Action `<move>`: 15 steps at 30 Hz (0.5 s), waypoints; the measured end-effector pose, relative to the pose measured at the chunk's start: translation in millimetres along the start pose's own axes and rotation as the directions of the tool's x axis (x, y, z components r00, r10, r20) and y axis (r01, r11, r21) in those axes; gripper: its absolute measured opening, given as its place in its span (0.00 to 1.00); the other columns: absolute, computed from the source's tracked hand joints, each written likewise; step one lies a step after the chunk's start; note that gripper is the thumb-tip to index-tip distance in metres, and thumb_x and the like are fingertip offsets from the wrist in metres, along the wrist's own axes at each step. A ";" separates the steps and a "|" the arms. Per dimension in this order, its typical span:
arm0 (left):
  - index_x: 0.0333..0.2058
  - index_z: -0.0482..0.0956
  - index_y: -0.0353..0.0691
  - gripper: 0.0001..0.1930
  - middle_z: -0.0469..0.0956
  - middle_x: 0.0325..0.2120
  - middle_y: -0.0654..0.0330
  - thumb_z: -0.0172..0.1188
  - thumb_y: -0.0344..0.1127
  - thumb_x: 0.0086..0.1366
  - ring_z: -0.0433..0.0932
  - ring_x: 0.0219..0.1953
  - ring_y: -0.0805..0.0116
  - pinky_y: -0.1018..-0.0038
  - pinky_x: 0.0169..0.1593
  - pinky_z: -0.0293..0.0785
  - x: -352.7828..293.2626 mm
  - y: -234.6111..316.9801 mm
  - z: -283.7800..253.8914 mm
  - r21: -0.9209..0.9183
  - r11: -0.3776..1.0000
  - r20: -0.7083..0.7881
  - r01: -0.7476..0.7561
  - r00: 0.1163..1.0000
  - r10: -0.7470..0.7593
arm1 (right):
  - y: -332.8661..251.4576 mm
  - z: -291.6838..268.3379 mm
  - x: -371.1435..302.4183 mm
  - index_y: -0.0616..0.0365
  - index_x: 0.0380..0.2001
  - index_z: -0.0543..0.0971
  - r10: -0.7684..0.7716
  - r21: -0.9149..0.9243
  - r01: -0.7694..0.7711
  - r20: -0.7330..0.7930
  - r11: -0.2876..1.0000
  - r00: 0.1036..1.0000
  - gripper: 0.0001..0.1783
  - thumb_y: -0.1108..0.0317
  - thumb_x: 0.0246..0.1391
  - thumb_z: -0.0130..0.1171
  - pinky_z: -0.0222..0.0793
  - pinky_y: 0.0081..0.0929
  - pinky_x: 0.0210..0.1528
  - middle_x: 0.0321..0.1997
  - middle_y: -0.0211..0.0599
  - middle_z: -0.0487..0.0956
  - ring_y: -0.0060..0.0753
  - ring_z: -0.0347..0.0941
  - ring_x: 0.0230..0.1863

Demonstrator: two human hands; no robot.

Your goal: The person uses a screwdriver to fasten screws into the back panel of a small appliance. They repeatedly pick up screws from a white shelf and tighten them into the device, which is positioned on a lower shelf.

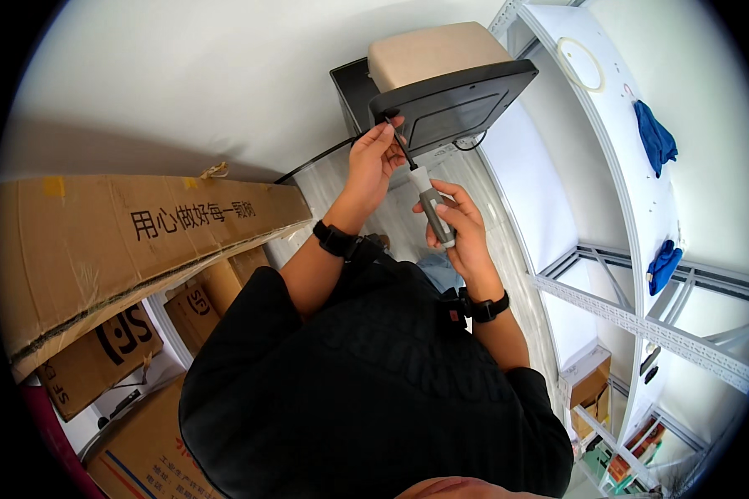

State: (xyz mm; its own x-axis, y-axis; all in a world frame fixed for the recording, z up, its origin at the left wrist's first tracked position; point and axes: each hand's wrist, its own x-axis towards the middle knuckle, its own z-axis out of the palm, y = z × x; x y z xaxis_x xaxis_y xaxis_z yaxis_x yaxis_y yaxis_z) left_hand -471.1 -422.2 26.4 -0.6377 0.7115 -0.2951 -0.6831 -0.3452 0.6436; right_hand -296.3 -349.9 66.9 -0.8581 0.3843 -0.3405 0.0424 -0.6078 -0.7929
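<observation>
My right hand (pixel 459 218) is closed round the grey handle of a screwdriver (pixel 434 212). Its dark shaft slants up and left to the near left corner of a black panel (pixel 460 106). Around the shaft near its tip, the fingers of my left hand (pixel 378 156) are pinched together. Whatever the tip meets is hidden by those fingers. A thick beige cushion-like block (pixel 438 55) lies against the far side of the panel, which is tilted with its ribbed underside toward me. Behind them is a black box-shaped piece (pixel 351 93).
At the left stands a long cardboard box (pixel 100 241), with more cartons (pixel 195 312) below it. White metal shelving (pixel 616 320) curves along the right, with blue cloths (pixel 656 137) and a pale ring (pixel 580 65) there. A dark cable (pixel 316 158) runs by the wall.
</observation>
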 end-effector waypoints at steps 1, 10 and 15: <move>0.48 0.74 0.39 0.13 0.76 0.27 0.68 0.49 0.36 0.69 0.73 0.27 0.81 0.81 0.33 0.71 0.1 0.4 -0.2 -0.002 1.000 0.002 0.004 1.000 -0.004 | -0.6 1.3 0.6 0.60 0.54 0.67 -0.002 -0.019 0.002 -0.005 1.000 1.000 0.20 0.72 0.57 0.48 0.62 0.16 0.19 0.40 0.46 0.77 0.23 0.71 0.20; 0.46 0.73 0.38 0.11 0.76 0.27 0.66 0.53 0.35 0.67 0.74 0.27 0.79 0.81 0.32 0.71 -3.3 -0.5 1.5 0.138 0.990 0.012 0.029 0.999 -0.031 | -1.3 10.0 3.8 0.56 0.54 0.68 -0.080 -0.362 0.055 -0.054 0.931 0.995 0.28 0.80 0.47 0.60 0.65 0.13 0.23 0.44 0.32 0.73 0.19 0.71 0.34; 0.46 0.73 0.36 0.12 0.77 0.30 0.63 0.56 0.32 0.65 0.75 0.29 0.75 0.78 0.34 0.73 0.4 1.1 -4.5 0.111 0.994 0.036 0.024 0.999 -0.028 | -5.5 10.3 3.6 0.56 0.57 0.63 0.058 -0.064 -0.059 -0.003 0.996 0.998 0.27 0.74 0.53 0.54 0.64 0.16 0.20 0.43 0.38 0.73 0.26 0.74 0.30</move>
State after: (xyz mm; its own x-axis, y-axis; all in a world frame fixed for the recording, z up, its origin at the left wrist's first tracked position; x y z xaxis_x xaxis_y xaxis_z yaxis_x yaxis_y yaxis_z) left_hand -473.8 -425.1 23.8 -0.6049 0.7424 -0.2880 -0.6546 -0.2578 0.7107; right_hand -304.9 -352.4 75.3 -0.8527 0.3502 -0.3878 0.1254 -0.5833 -0.8025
